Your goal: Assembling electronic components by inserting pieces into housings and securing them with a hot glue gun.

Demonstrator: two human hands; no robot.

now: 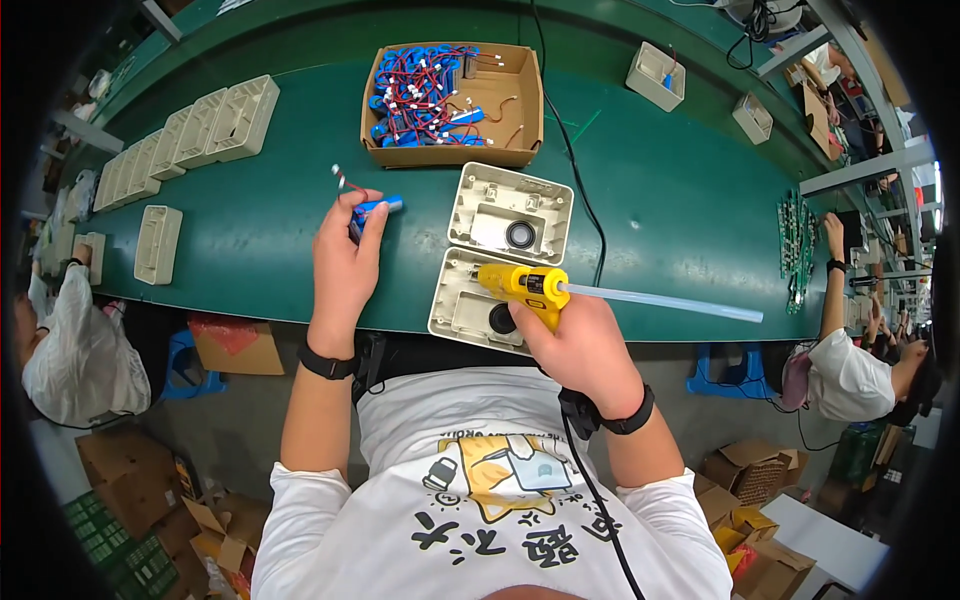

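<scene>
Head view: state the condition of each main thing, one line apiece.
Left hand: closed on blue battery
Blue battery: held, wires loose
Right hand: gripping yellow glue gun
Yellow glue gun: held over nearer casing
Glue stick: protruding from gun's rear
Nearer casing: open side up, partly covered
Farther casing: open side up
Cardboard box: open, partly filled with blue batteries

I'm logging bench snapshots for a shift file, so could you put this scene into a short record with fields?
left grip: holds a blue cylinder with wires
right grip: holds a yellow glue gun
gun rear: translucent stick
under gun: nearer beige casing
beyond that: farther beige casing
farther back: open cardboard box holding blue wired cylinders
surface: green table
</scene>
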